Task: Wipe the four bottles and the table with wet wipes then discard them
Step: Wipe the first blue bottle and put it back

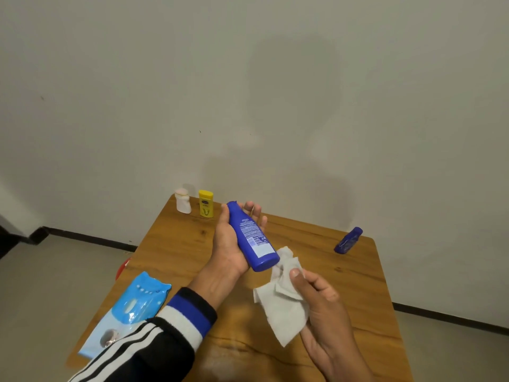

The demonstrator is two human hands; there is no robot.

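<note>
There is only one view, from a camera on the person's head. It looks forward and somewhat down, with a wide angle, so straight lines bend near the edges. The wall (275, 78) fills the upper half of the frame, and the wooden table (344, 285) lies in the lower middle, seen from its near side. The left hand (234, 244) and the right hand (322, 307) are close to the camera, in the lower centre. The floor (55, 271) shows at the lower left and lower right.

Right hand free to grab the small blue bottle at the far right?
Probably not yet: the right hand is holding the wipe. Bare table lies between it and the small blue bottle, so nothing blocks the path.
</note>
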